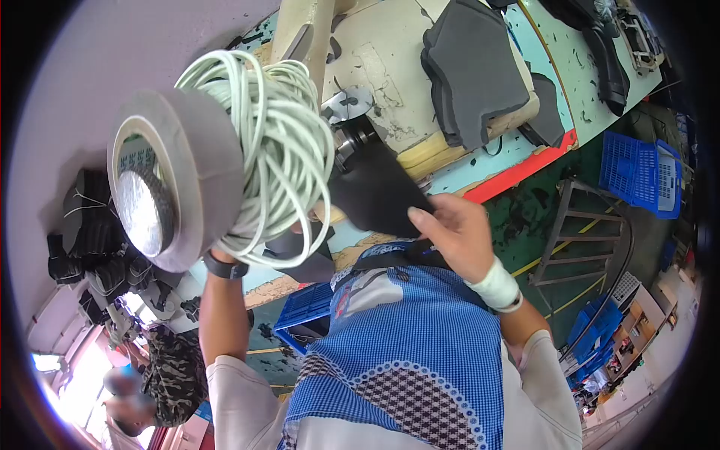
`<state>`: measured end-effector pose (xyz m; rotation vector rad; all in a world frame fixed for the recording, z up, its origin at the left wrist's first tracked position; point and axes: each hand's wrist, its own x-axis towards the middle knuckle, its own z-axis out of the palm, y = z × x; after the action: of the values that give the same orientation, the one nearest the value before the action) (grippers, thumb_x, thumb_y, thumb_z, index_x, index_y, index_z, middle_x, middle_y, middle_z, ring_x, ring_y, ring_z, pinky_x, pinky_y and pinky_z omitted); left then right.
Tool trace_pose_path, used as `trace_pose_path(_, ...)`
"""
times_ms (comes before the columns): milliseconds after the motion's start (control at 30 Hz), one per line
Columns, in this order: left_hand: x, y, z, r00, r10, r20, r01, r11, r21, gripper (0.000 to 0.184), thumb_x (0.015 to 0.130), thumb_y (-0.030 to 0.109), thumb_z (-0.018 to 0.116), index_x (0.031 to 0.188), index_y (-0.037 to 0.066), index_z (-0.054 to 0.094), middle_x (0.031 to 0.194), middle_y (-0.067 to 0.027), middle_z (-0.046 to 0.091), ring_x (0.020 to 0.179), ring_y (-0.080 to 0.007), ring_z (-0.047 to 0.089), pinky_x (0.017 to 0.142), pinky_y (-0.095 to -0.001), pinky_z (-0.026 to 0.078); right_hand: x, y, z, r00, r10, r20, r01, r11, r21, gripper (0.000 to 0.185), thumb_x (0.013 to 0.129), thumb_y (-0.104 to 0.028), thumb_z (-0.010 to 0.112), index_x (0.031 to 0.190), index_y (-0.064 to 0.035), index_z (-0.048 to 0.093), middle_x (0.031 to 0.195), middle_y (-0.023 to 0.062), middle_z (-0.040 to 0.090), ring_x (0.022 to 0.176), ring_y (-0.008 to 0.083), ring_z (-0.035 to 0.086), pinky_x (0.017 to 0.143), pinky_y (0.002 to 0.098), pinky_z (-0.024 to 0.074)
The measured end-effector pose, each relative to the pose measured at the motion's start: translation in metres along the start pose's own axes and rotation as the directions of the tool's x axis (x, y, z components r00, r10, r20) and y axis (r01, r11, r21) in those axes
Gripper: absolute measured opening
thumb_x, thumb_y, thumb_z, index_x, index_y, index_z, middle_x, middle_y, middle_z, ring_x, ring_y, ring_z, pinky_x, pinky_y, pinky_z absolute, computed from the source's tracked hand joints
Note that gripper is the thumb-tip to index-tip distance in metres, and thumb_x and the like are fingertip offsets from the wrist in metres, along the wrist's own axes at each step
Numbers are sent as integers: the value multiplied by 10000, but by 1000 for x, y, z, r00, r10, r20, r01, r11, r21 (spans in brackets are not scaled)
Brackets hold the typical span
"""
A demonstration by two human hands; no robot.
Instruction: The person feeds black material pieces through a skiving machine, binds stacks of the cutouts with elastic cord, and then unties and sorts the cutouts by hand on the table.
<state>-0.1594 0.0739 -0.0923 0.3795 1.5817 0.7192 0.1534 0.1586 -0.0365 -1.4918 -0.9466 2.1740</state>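
My right hand (463,236) pinches the near right edge of a flat black sheet piece (380,191), thumb on top and fingers beneath. The sheet's far end lies against a dark metal machine part (351,144). A bundle of pale green-white cord (277,150) and a large tape roll (214,165) hang close to the camera. Behind them my left hand (318,216) is mostly hidden; only a little skin shows near the sheet's left edge, so its fingers cannot be made out. A dark band (225,267) circles the left wrist.
A stack of dark grey cut pieces (476,75) lies on the machine table (382,64). A blue basket (304,315) stands below the table edge at left. To the right are a metal rack (577,232) and blue crates (637,172). Another person (176,367) is at lower left.
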Motion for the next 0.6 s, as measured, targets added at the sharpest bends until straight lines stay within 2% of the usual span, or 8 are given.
trace_pose_path(67,-9,26,31,999,36,7,-37,985,168,326,948,206,549,747,-41,619,656,-106,640,512,-164,615,503,-266,481,-6,-15,-6,890,-453,-47,413,846,-338,164,846,-86,668,934,50,642,751,80,668,612,111,607,559,272,479)
trace_pose_path(100,-17,45,54,997,76,20,-78,940,333,307,948,197,551,770,-45,614,661,-109,640,512,-166,618,494,-268,490,-6,-30,-4,890,-453,-57,409,847,-339,164,846,-86,668,934,50,642,751,80,668,612,111,607,559,272,479)
trace_pose_path(167,-30,71,85,996,-69,48,55,966,251,247,942,191,572,896,-51,590,686,-119,644,502,-165,620,461,-272,529,-4,-68,5,548,-779,305,729,265,-631,106,822,-28,668,909,28,646,749,97,663,605,129,618,564,269,491)
trace_pose_path(267,-62,68,110,961,-63,269,2,975,221,338,940,310,570,977,-25,595,776,-74,647,678,-133,633,599,-231,497,-33,-85,11,526,-841,127,712,355,-605,101,799,9,663,897,18,640,754,108,656,623,136,622,577,277,492)
trace_pose_path(367,-85,50,151,951,189,246,-33,850,-526,272,950,239,562,1052,-13,576,858,-50,642,743,-131,620,663,-235,491,-59,-48,-5,846,-527,81,497,726,-475,188,756,-29,697,929,13,636,791,114,647,675,132,619,622,285,501)
trace_pose_path(400,-74,34,142,912,401,87,-396,916,-67,236,945,171,558,1083,-21,576,872,-45,637,744,-119,584,666,-248,477,-56,-43,-1,918,-340,203,396,793,-463,258,750,-64,712,972,23,616,823,110,647,727,135,627,669,275,507)
trace_pose_path(500,-65,28,98,913,121,389,-119,992,-30,297,931,141,591,1153,-54,557,1002,-56,636,863,-93,594,743,-228,491,-37,-41,3,986,-46,163,41,999,34,280,826,-75,671,1062,50,587,878,110,669,785,122,639,687,248,512)
trace_pose_path(600,-69,40,70,900,-30,436,-24,993,117,275,936,170,590,1092,-56,593,856,-59,667,666,-88,632,597,-211,518,-3,-30,2,956,43,289,2,988,-154,244,851,-72,660,1041,70,603,870,108,680,758,121,644,668,242,521)
